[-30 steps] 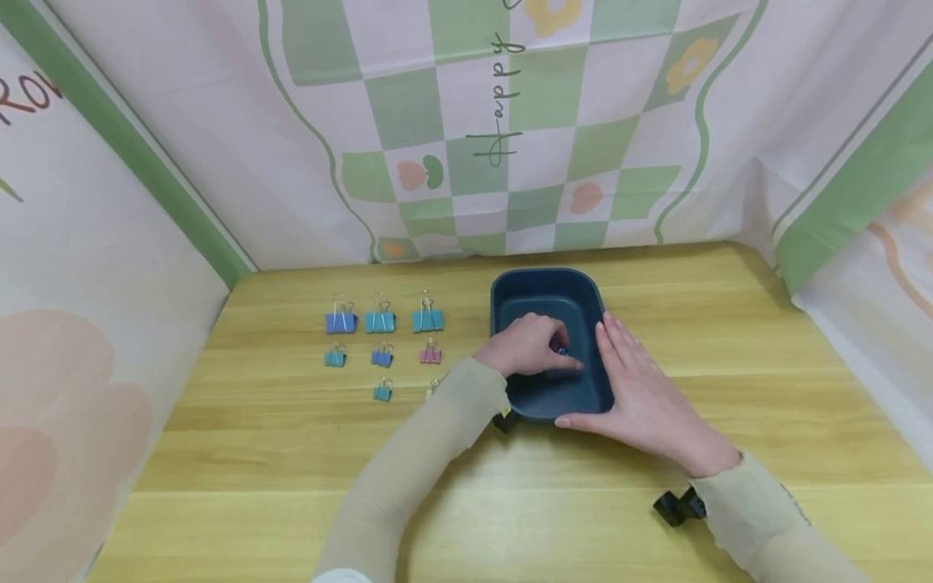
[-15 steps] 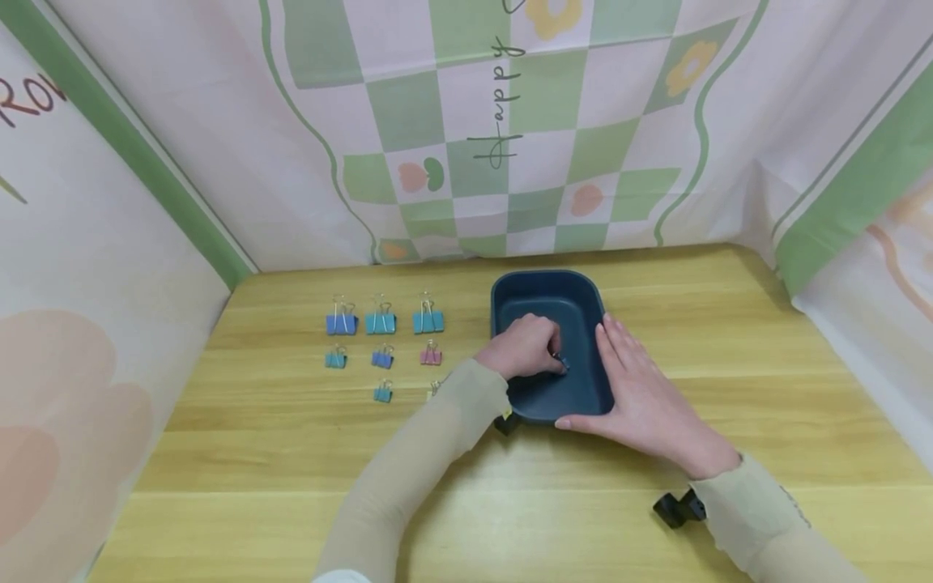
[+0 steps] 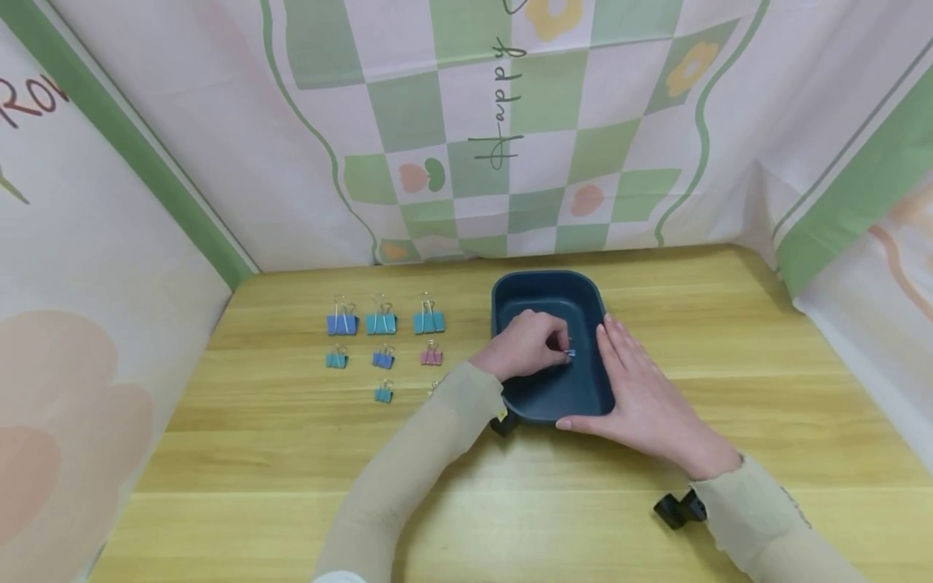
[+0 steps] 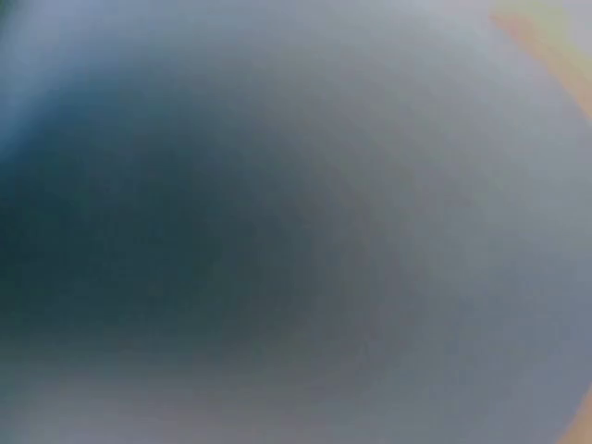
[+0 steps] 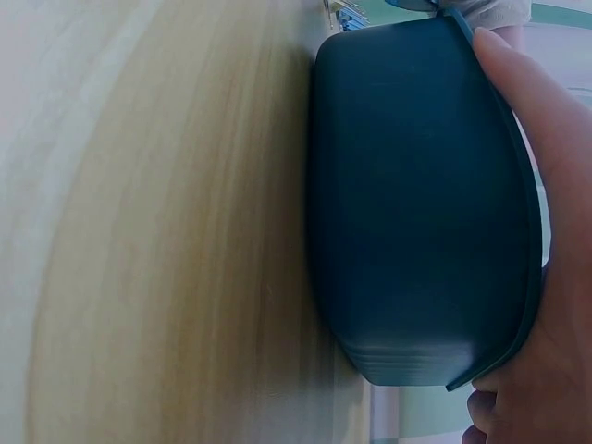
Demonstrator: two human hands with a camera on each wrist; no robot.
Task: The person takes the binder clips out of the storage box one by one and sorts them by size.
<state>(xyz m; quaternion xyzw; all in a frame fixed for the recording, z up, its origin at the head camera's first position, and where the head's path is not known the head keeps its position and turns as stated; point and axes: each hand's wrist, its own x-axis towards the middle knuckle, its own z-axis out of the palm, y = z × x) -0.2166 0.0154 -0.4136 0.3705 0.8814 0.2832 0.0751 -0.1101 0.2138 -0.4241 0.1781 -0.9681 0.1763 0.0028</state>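
Inside the dark blue tray (image 3: 548,283), my left hand (image 3: 528,344) pinches a small bluish binder clip (image 3: 572,353) between thumb and fingertips, low near the tray floor. Most of the clip is hidden by the fingers. My right hand (image 3: 649,397) rests against the tray's right side, fingers straight along the rim and thumb stretched to the near edge. In the right wrist view, the tray's outer wall (image 5: 416,194) fills the middle, with the right hand (image 5: 546,231) along its rim. The left wrist view is a dark blur.
Left of the tray, binder clips stand in rows: large blue (image 3: 342,325) and teal (image 3: 381,324) ones at the back, then smaller teal, blue and pink (image 3: 432,357) ones. A small teal clip (image 3: 383,394) is nearer; a pale one (image 3: 433,389) is partly behind the left sleeve.
Inside the tray, the left fingertips have shifted slightly right and up, and more of the small clip shows at their tips. The right hand and the tray stay in place.
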